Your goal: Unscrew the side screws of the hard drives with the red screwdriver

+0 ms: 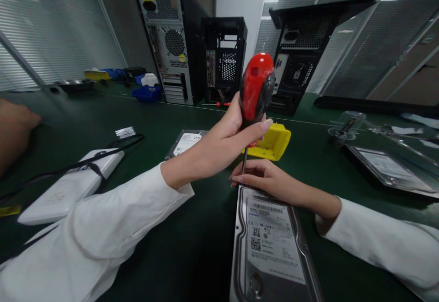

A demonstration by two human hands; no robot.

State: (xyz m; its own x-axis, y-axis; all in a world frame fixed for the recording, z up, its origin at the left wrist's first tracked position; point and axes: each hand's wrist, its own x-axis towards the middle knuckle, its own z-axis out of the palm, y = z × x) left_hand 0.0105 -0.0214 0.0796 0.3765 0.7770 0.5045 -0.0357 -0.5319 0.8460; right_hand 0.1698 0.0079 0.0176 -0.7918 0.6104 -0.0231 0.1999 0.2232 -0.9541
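Observation:
My left hand is wrapped round the red and black handle of a screwdriver, which stands nearly upright with its shaft pointing down. The shaft's lower end reaches the far left corner of a silver hard drive with a white label, lying flat at the bottom centre. At that far end, my right hand has its fingers curled together around the lower shaft; its palm side rests close over the drive's edge. The screwdriver's tip is hidden by the fingers.
Behind my hands are a yellow tray and another hard drive. Three computer cases, one a black tower, stand at the back. A white power bank-like box with a strap lies left, near another person's hand. A drive lies right.

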